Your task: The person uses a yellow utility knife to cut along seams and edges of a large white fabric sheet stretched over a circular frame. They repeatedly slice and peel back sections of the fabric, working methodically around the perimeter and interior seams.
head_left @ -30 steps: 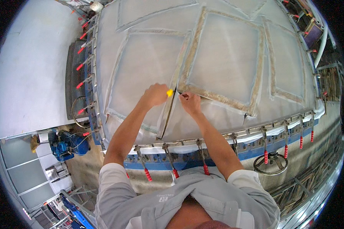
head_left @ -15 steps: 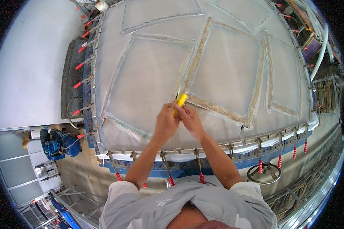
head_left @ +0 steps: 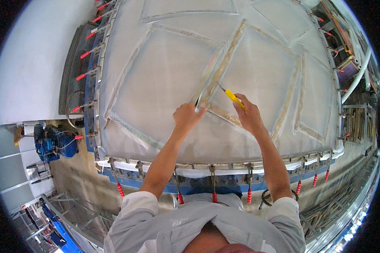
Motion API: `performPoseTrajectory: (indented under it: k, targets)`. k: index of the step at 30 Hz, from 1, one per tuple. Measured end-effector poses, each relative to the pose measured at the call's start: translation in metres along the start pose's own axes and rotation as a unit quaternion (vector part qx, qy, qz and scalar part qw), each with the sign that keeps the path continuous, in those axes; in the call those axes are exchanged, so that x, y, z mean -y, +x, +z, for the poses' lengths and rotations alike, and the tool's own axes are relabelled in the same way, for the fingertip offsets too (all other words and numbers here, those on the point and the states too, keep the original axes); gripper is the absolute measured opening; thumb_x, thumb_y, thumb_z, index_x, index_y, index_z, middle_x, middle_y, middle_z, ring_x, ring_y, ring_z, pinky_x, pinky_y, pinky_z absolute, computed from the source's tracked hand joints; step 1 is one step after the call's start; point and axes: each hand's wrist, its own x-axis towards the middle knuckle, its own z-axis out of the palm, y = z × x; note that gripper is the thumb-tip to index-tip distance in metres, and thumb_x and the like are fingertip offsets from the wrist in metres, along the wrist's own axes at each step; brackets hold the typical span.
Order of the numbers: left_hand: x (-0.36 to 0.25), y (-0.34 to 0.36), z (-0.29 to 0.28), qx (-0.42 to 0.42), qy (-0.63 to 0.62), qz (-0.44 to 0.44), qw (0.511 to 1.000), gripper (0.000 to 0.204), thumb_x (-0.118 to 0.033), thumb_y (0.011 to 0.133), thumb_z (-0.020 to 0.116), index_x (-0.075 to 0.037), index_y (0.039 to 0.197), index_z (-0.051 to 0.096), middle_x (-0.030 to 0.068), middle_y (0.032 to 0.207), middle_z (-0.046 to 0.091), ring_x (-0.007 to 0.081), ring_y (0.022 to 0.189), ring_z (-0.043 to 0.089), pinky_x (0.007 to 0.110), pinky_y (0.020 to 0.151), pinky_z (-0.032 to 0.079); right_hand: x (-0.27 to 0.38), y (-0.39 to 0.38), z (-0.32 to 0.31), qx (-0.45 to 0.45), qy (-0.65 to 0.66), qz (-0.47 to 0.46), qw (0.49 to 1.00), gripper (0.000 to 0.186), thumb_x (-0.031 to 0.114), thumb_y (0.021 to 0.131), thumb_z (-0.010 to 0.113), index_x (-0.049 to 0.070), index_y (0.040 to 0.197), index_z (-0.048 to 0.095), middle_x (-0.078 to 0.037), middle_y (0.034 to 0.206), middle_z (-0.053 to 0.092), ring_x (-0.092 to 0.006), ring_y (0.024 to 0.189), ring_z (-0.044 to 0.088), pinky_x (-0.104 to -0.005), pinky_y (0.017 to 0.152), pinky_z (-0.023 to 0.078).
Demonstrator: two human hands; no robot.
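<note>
My right hand (head_left: 250, 114) grips a yellow utility knife (head_left: 234, 98), its thin blade pointing up and left over the sheet. A pale translucent sheet (head_left: 169, 80) is stretched over the large table, with several rectangular frames showing in it. The blade tip is close to the brown-edged middle frame (head_left: 217, 75); I cannot tell whether it touches. My left hand (head_left: 188, 117) rests by that frame's near left corner, thumb spread from the bent fingers. A small dark slit (head_left: 197, 102) shows in the sheet just beyond it. Nothing visible is in the left hand.
Red-handled clamps (head_left: 214, 196) line the table's near edge, and more (head_left: 85, 55) run along the left side. A blue machine (head_left: 55, 142) stands on the floor at left. A handwheel (head_left: 266, 197) is below the near edge, partly behind my right arm. Wooden strips (head_left: 355, 126) are stacked at right.
My hands, earlier together at the yellow knife, have come apart. The right hand has carried the knife to the right, and its blade now shows. The left hand stays by the frame corner.
</note>
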Motion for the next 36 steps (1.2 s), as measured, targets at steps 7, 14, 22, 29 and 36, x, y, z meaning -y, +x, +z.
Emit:
performPoseTrajectory:
  k: [7,14,22,29,36]
  targets:
    - [0.035,0.012,0.018,0.004,-0.06,0.029,0.998,0.025,-0.031,0.092,0.068,-0.007,0.093,0.072,0.0133,0.095,0.074,0.0359,0.092,0.07,0.05,0.076,0.056,-0.012,-0.003,0.01,0.025,-0.162,-0.205,0.965,0.036,0.03,0.099,0.063,0.023,0.134,0.064,-0.009,0.092,0.068,-0.0296,0.084,0.068,-0.0429,0.076,0.057]
    - [0.049,0.013,0.026,-0.018,-0.178,0.068,0.982,0.025,-0.026,0.093,0.068,-0.001,0.094,0.072,0.0162,0.081,0.072,0.0329,0.076,0.07,0.043,0.071,0.054,-0.024,0.013,0.02,0.022,-0.286,-0.353,0.891,0.039,0.033,0.092,0.071,0.027,0.13,0.066,-0.003,0.09,0.063,-0.0209,0.079,0.064,-0.0376,0.072,0.054]
    - [0.042,0.006,0.012,0.012,-0.208,0.036,0.977,0.027,-0.026,0.095,0.068,0.001,0.095,0.072,0.013,0.074,0.068,0.0228,0.065,0.063,0.037,0.064,0.05,-0.03,0.034,0.025,0.05,-0.299,-0.428,0.852,0.046,0.029,0.087,0.069,0.028,0.132,0.064,-0.001,0.096,0.061,-0.0185,0.085,0.061,-0.0344,0.077,0.05]
    - [0.042,0.006,0.013,-0.001,-0.198,0.051,0.979,0.026,-0.025,0.095,0.069,0.001,0.095,0.07,0.0134,0.073,0.068,0.023,0.065,0.063,0.037,0.064,0.049,-0.019,0.049,0.015,0.047,-0.329,-0.474,0.815,0.045,0.027,0.086,0.074,0.034,0.13,0.065,0.002,0.097,0.058,-0.0147,0.083,0.059,-0.0293,0.078,0.05]
    - [0.042,0.004,0.017,0.001,-0.211,0.027,0.977,0.024,-0.024,0.095,0.069,0.0,0.093,0.069,0.0133,0.074,0.067,0.0245,0.065,0.063,0.037,0.062,0.049,-0.01,0.071,0.017,0.082,-0.345,-0.499,0.791,0.047,0.024,0.083,0.071,0.03,0.129,0.063,0.0,0.1,0.06,-0.0172,0.09,0.06,-0.0314,0.082,0.049]
